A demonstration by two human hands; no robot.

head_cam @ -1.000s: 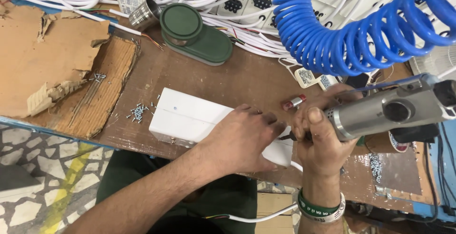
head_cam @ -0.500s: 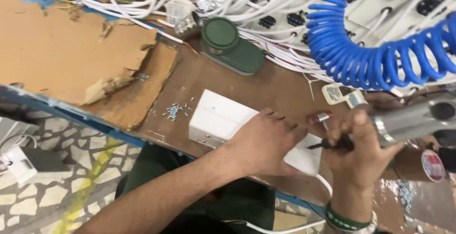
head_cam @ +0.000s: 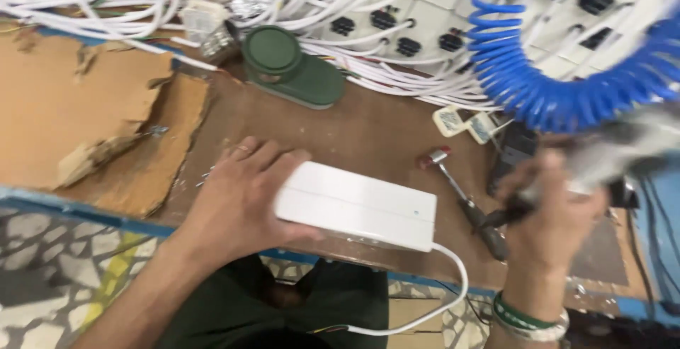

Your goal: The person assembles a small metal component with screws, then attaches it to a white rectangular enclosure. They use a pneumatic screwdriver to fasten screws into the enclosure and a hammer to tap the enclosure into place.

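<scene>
A white rectangular box (head_cam: 361,204) with a white cable (head_cam: 432,306) coming out of its right end lies near the front edge of the brown workbench (head_cam: 375,129). My left hand (head_cam: 241,200) grips the box's left end. My right hand (head_cam: 559,214) is raised to the right of the box and is closed around a grey power screwdriver (head_cam: 623,147), blurred by motion, whose dark tip points down and left. A blue coiled air hose (head_cam: 567,72) hangs above it.
A small hammer-like tool (head_cam: 460,193) lies right of the box. A green round-topped device (head_cam: 290,69) sits at the back. White cables and white socket strips (head_cam: 397,23) fill the far side. Torn brown board (head_cam: 78,108) covers the left.
My left hand has slid from the box's right part to its left end. My right hand has lifted away from the box with the screwdriver. The view has shifted.
</scene>
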